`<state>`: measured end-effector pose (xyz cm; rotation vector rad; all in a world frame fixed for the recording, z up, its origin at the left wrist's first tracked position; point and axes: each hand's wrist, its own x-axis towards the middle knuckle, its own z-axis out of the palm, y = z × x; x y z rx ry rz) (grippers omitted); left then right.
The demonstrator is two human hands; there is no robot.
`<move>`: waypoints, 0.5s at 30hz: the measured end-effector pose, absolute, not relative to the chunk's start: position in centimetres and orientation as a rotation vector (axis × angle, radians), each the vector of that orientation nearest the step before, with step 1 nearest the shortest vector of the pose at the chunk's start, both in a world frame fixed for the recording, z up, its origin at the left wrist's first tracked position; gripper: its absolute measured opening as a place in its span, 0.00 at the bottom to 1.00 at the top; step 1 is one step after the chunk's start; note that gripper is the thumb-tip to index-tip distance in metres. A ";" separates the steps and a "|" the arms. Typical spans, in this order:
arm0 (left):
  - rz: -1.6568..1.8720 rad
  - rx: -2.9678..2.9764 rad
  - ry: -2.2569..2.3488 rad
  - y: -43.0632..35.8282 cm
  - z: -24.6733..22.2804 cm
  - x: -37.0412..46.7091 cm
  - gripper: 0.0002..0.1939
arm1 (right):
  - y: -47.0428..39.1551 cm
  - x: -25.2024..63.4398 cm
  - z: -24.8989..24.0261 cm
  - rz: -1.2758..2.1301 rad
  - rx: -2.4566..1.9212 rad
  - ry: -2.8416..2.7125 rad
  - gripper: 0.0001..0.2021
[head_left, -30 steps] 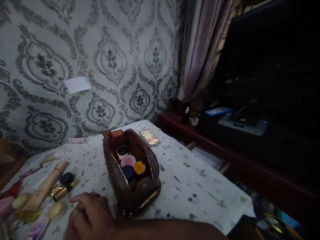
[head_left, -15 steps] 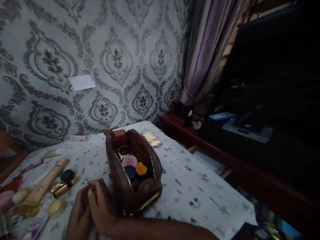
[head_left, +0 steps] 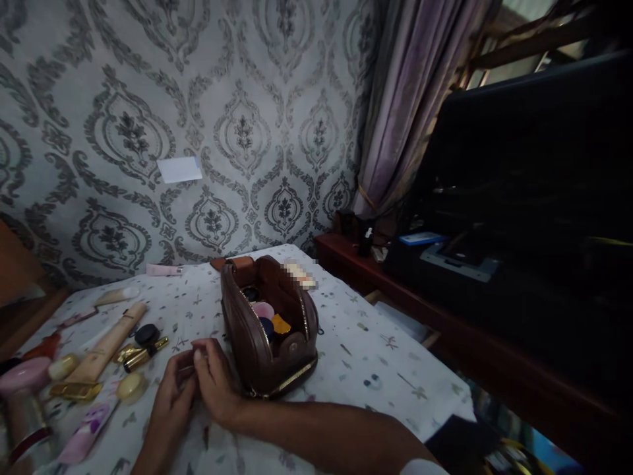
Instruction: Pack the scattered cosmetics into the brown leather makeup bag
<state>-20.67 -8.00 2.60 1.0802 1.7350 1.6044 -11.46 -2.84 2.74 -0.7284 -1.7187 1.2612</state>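
Note:
A brown leather makeup bag [head_left: 247, 343] stands on the cloth with its zipped top wide apart. Inside it lie a pink round container [head_left: 264, 310], a yellow-orange item [head_left: 281, 324], a dark blue lid [head_left: 267, 327] and a black-topped one [head_left: 250, 293]. Close to the bag's left side, my right hand [head_left: 216, 386] meets my left hand [head_left: 171, 402] at the fingers, over the cloth. The left thumb is apart from its fingers; the right fingers are loosely bent and partly hidden. No object shows in either hand.
Left of my hands are a beige tube [head_left: 111, 343], a black-lidded jar [head_left: 147, 334], a gold-and-black lipstick [head_left: 145, 354], a cream-coloured jar [head_left: 131, 387], a purple-white tube [head_left: 89, 432] and a pink compact [head_left: 26, 376]. A dark red desk [head_left: 341, 260] with an open drawer borders the right.
The camera view has shifted, so the bag and cosmetics appear slightly to the right. My hands stay together beside the bag, their fingers shifting a little apart.

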 end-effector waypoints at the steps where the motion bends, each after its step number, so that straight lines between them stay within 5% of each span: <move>1: 1.608 1.099 1.740 -7.9 2.6 -20.7 0.25 | -2.8 -11.5 2.7 1.252 -0.720 -1.719 0.12; 15: 1.551 1.273 1.714 -7.4 1.5 -21.9 0.18 | -1.9 -12.1 1.5 1.290 -0.709 -1.660 0.13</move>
